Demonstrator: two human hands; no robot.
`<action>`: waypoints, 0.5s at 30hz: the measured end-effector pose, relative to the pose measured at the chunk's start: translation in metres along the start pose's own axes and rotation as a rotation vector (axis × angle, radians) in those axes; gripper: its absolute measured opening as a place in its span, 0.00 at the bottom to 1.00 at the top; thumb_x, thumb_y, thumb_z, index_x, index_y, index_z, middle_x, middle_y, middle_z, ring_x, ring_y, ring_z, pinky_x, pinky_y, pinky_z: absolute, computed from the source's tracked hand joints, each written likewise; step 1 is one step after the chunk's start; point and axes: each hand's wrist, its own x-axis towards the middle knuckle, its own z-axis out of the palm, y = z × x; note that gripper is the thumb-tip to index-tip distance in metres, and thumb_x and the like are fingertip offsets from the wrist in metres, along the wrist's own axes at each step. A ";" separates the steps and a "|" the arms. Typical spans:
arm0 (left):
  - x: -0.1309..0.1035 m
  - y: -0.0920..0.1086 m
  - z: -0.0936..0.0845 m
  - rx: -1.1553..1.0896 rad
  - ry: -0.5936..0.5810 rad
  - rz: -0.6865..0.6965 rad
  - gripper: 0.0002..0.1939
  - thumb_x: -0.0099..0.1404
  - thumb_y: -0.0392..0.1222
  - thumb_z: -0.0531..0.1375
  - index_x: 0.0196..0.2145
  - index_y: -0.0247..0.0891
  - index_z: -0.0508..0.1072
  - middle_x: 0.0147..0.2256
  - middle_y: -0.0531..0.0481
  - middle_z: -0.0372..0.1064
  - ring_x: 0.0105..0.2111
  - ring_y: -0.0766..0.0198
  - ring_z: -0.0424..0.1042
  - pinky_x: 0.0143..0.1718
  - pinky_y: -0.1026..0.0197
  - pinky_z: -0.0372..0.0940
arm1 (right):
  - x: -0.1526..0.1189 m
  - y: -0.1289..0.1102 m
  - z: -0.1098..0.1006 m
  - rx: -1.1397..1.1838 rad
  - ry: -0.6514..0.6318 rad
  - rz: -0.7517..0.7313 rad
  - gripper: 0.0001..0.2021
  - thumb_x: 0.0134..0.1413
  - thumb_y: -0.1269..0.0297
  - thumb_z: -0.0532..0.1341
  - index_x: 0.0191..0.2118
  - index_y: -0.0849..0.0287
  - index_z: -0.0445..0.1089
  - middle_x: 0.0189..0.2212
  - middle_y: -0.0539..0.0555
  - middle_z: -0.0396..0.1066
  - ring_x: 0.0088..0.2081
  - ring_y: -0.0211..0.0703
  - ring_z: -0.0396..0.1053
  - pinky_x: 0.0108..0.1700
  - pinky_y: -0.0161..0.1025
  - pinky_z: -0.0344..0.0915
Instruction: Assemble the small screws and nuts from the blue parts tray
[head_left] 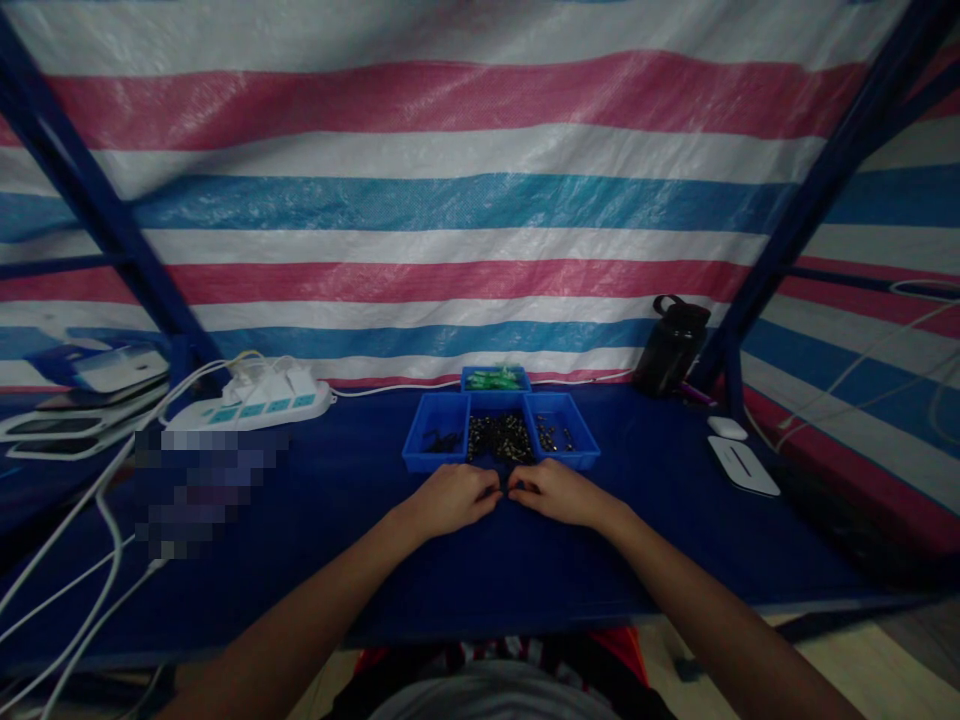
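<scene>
Facing each other: left hand (456, 497), right hand (561, 492); each grip curled, contents I cannot tell. Middle blue tray (489, 402): just beyond both, neither clearly nearer.

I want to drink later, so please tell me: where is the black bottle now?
In the head view, the black bottle stands at the right, toward the back of the blue table, beside the slanted blue post.

Glossy woven-plastic sheet (480, 205) — smooth blue plastic bins (437, 459) — matt black bottle (667, 350)
</scene>
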 end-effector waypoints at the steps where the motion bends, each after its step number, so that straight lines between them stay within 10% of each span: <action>1: 0.000 0.000 0.000 -0.001 -0.003 0.005 0.07 0.66 0.41 0.55 0.34 0.39 0.72 0.28 0.52 0.71 0.28 0.64 0.71 0.28 0.67 0.58 | 0.000 0.000 0.000 -0.001 -0.003 0.003 0.08 0.58 0.64 0.58 0.40 0.58 0.72 0.24 0.49 0.72 0.25 0.36 0.67 0.28 0.31 0.54; 15: 0.000 -0.002 0.001 -0.008 -0.005 0.006 0.07 0.66 0.41 0.55 0.34 0.40 0.72 0.29 0.52 0.72 0.28 0.63 0.71 0.28 0.66 0.57 | -0.001 -0.003 -0.001 -0.085 0.002 0.063 0.19 0.59 0.58 0.58 0.54 0.60 0.68 0.29 0.54 0.75 0.30 0.42 0.71 0.31 0.34 0.57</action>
